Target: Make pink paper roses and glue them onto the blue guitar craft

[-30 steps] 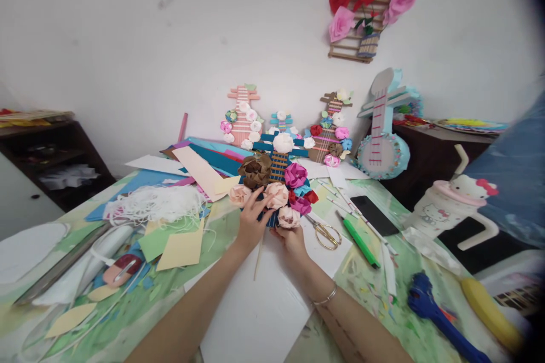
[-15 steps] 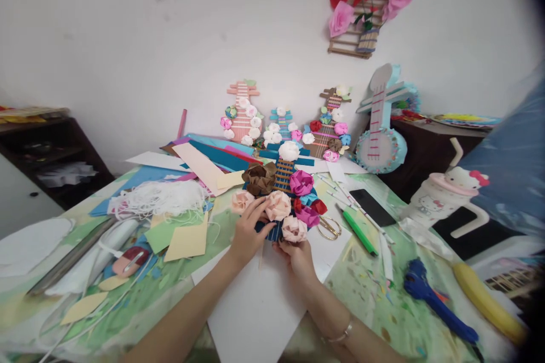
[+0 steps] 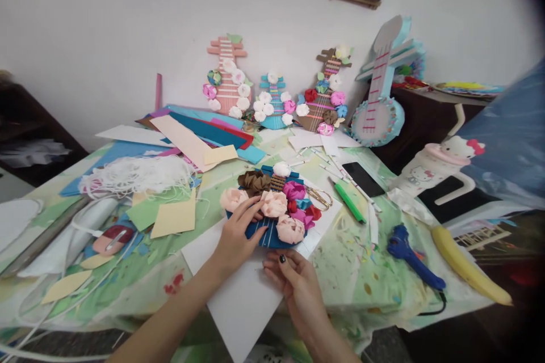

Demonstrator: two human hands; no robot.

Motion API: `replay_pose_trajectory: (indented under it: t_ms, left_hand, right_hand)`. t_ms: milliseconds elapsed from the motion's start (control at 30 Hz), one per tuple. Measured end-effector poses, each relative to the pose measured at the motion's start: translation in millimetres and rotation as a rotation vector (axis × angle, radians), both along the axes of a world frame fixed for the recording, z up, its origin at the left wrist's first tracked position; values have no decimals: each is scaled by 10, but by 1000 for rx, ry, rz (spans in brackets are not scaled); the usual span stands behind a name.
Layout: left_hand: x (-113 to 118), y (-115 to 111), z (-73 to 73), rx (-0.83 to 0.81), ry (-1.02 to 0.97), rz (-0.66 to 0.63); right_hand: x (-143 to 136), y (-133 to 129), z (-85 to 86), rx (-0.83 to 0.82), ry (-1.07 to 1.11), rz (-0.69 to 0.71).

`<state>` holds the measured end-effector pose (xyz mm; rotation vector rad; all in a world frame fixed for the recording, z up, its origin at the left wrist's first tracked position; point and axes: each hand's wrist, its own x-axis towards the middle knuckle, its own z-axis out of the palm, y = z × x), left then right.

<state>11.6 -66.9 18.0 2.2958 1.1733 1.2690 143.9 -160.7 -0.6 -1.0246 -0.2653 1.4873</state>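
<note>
Blue flowered instrument [image 3: 272, 239], tipped flatter than before at frame centre, steadied beneath spread left hand [image 3: 235, 242]; apparently freed from loosely curled right hand [image 3: 297, 282], probably being set down.

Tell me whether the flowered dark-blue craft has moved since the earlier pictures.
Yes: the dark-blue craft has come down lower in the view, judged against the green marker.

On table [image 3: 340, 272], string pile [image 3: 138, 174] left, scissors [image 3: 327, 201] right, marker [image 3: 349, 203] between scissors and glue gun [image 3: 416, 260]
</note>
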Motion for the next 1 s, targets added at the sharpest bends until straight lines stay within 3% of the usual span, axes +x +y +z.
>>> replay_pose_trajectory:
  t_ms: [167,333,467,567,700,1000]
  left_hand:
    - [-112,-220,-24,88,10,114]
    - [-84,-443,-45,93,-94,314]
    - [-98,-537,-183,-14,59,293]
    - [-129,-495,-272,-136,307,347]
    - [-106,-346,-221,-356,605,399]
    - [31,-93,-3,-564,807,341]
  right_hand:
    - [143,-115,5,-13,-14,42]
    - [117,0,97,37,32,7]
    - [27,129,134,78,56,-26]
    - [-18,191,125,102,38,-80]
    - [-39,221,82,107,17,-148]
    - [179,140,4,71,-13,-265]
